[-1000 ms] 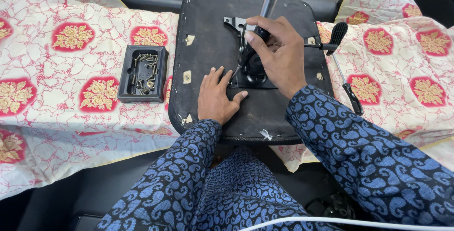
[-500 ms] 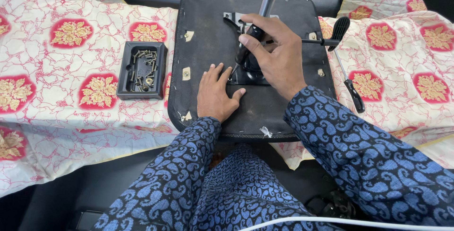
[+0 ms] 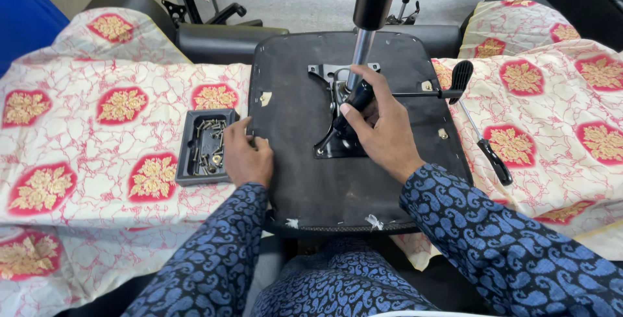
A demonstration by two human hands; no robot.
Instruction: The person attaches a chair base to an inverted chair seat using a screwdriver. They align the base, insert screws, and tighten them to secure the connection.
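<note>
An upturned black chair seat base lies on a patterned cloth in front of me. A metal mechanism plate with a gas cylinder stands at its middle. My right hand grips a black handle at the mechanism. My left hand rests at the seat's left edge, fingers curled, beside a small black tray holding several screws.
A black-handled screwdriver lies on the cloth to the right, below the chair's black lever paddle. Cream cloth with red and gold medallions covers both sides. Black chair parts lie behind the seat.
My left hand has slid from the middle of the seat base to its left edge next to the screw tray. My right hand stays on the black handle.
</note>
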